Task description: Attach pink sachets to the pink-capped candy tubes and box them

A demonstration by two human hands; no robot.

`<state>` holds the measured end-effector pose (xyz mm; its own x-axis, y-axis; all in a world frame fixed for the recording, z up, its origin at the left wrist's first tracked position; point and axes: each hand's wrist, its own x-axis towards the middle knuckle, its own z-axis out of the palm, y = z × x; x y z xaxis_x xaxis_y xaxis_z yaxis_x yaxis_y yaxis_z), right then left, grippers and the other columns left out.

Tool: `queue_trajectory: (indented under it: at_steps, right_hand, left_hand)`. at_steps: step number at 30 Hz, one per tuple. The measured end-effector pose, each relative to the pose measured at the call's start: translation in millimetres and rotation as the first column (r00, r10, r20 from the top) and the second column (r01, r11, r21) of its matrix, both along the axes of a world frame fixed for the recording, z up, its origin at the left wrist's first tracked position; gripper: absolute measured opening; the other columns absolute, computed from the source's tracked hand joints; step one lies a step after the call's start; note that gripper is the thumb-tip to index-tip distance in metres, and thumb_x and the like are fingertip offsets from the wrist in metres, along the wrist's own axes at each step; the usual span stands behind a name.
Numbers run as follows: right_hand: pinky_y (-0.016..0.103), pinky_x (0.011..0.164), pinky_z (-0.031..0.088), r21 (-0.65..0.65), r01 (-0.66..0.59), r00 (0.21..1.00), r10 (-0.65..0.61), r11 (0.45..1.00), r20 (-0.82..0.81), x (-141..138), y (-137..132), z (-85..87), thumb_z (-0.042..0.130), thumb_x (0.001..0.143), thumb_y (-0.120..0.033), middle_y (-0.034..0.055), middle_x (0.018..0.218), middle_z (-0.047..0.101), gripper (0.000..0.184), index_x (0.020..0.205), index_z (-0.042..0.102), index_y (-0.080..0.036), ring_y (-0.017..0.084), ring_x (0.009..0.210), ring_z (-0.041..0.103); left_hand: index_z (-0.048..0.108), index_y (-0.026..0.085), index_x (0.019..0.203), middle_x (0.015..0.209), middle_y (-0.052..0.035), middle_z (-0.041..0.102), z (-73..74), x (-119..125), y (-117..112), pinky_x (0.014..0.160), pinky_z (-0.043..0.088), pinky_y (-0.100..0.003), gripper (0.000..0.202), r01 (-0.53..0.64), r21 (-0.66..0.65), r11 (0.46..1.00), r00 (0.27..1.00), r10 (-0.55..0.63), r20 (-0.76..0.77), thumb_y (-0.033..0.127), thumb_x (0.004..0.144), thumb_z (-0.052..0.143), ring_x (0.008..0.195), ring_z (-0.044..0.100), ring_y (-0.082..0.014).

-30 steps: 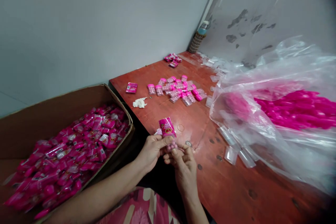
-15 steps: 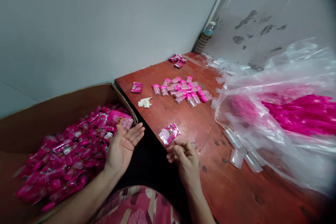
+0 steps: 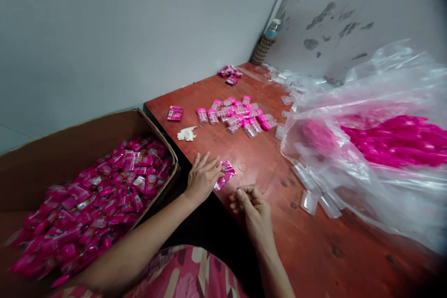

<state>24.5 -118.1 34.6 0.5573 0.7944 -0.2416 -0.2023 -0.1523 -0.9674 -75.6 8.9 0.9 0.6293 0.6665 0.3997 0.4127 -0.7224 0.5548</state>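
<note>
My left hand [image 3: 202,176] rests palm down on the near corner of the red-brown table [image 3: 296,247], its spread fingertips touching a crumpled pink sachet wrapper [image 3: 225,173]. My right hand [image 3: 253,205] hovers just right of it with its fingers curled in a loose pinch; what they hold, if anything, is too small to see. Beyond the hands lies a cluster of small clear bottles with pink caps [image 3: 237,116].
A cardboard box [image 3: 87,135] full of pink sachets stands at the left. A large clear plastic bag [image 3: 377,149] of pink items fills the right side, with small clear bags [image 3: 316,200] beside it. A white wad [image 3: 186,134], loose sachets [image 3: 174,113] and a bottle [image 3: 263,46] lie farther back.
My left hand came back from over the box and settled on the table by the wrapper. The right hand stayed in place. One second ago both hands held the sachet together.
</note>
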Motion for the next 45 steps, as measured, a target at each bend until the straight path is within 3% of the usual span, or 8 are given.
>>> queue_trajectory:
  at_steps: [6, 11, 15, 21, 24, 31, 40, 45]
  right_hand:
    - [0.029, 0.070, 0.048, 0.129, 0.106, 0.990, -0.116, 0.986, 0.079, 7.0, 20.8, -7.6, 0.061, 0.073, -0.032, 0.0036, 0.094, 0.062, 0.029, 0.099, 0.052, -0.021, 0.016, 0.083, 0.059]
    - [0.027, 0.065, 0.047, 0.210, 0.041, 0.996, -0.024, 0.977, -0.085, 18.6, 39.5, 3.9, 0.061, 0.074, -0.029, 0.0005, 0.085, 0.062, 0.031, 0.101, 0.047, -0.023, 0.014, 0.071, 0.059]
    - [0.025, 0.063, 0.046, 0.177, -0.186, 0.979, 0.197, 0.966, -0.048, 33.7, 39.3, 21.2, 0.063, 0.071, -0.027, -0.0014, 0.075, 0.062, 0.030, 0.097, 0.048, -0.021, 0.013, 0.067, 0.059]
    - [0.024, 0.062, 0.045, -0.093, -0.534, 0.763, 0.527, 0.840, 0.376, 69.8, 52.1, 36.3, 0.053, 0.079, -0.029, 0.0001, 0.078, 0.065, 0.017, 0.093, 0.055, -0.020, 0.014, 0.071, 0.060]
    - [0.022, 0.065, 0.044, -0.392, -0.199, 0.389, 0.439, 0.898, 0.810, 116.6, 80.9, 39.2, 0.041, 0.085, -0.024, 0.0020, 0.083, 0.066, 0.020, 0.094, 0.058, -0.020, 0.014, 0.073, 0.061]
    - [0.030, 0.086, 0.034, -0.519, 0.021, 0.149, 0.511, 0.854, 0.846, 220.6, 152.8, 38.4, 0.039, 0.082, -0.011, 0.0141, 0.113, 0.056, 0.029, 0.106, 0.054, -0.014, 0.023, 0.107, 0.047]
    - [0.023, 0.063, 0.037, -0.696, 0.000, 0.067, 0.695, 0.718, 0.716, 228.1, 141.4, 30.7, 0.057, 0.073, -0.031, 0.0065, 0.080, 0.063, 0.014, 0.076, 0.060, -0.017, 0.019, 0.077, 0.057]
    - [0.025, 0.051, 0.033, -0.617, 0.030, 0.166, 0.605, 0.786, 0.779, 177.4, 93.3, 25.7, 0.046, 0.080, -0.039, 0.0062, 0.068, 0.060, 0.024, 0.077, 0.054, -0.017, 0.019, 0.062, 0.056]
  left_hand:
    - [0.062, 0.024, 0.103, 0.114, -0.0055, 0.058, 1.1, 0.1, -5.4, 0.100, 0.023, -0.053, 0.025, -0.015, 0.063, 0.998, 0.990, 0.006, 0.142, 0.026, 0.081, 0.050, 0.118, 0.041, -0.0253]
    - [0.057, 0.024, 0.113, 0.116, -0.0051, 0.057, 29.9, 2.5, -15.8, 0.097, 0.034, -0.040, 0.034, 0.111, -0.281, 0.953, 0.959, -0.028, 0.281, 0.028, 0.079, 0.052, 0.114, 0.046, -0.0237]
    - [0.063, 0.016, 0.102, 0.092, -0.0069, 0.067, 43.0, 2.9, -13.3, 0.076, 0.047, -0.032, 0.036, 0.232, -0.734, 0.638, 0.951, 0.007, 0.308, 0.038, 0.076, 0.054, 0.085, 0.061, -0.0233]
    - [0.064, 0.010, 0.060, 0.058, -0.0026, 0.059, 40.8, 5.7, -12.1, 0.062, 0.048, -0.027, 0.029, 0.279, -0.933, 0.226, 0.948, 0.094, 0.306, 0.038, 0.068, 0.063, 0.058, 0.056, -0.0137]
    - [0.064, 0.010, 0.057, 0.056, -0.0027, 0.059, 38.9, 3.4, -13.7, 0.058, 0.046, -0.024, 0.028, 0.221, -0.955, 0.197, 0.946, 0.194, 0.259, 0.036, 0.065, 0.066, 0.054, 0.054, -0.0115]
    - [0.064, 0.010, 0.058, 0.058, -0.0048, 0.062, 44.5, -4.6, -8.5, 0.056, 0.046, -0.023, 0.026, 0.214, -0.974, 0.072, 0.901, 0.372, 0.226, 0.035, 0.062, 0.069, 0.055, 0.056, -0.0121]
    - [0.061, 0.009, 0.062, 0.059, -0.0034, 0.062, 41.6, -2.9, 6.6, 0.048, 0.050, -0.020, 0.015, 0.317, -0.946, -0.065, 0.746, 0.633, 0.206, 0.020, 0.062, 0.071, 0.051, 0.057, -0.0105]
    - [0.060, 0.011, 0.074, 0.061, -0.0028, 0.063, 45.0, 14.1, 10.8, 0.050, 0.052, -0.022, 0.006, 0.460, -0.879, -0.124, 0.563, 0.807, 0.181, 0.014, 0.070, 0.064, 0.051, 0.060, -0.0116]
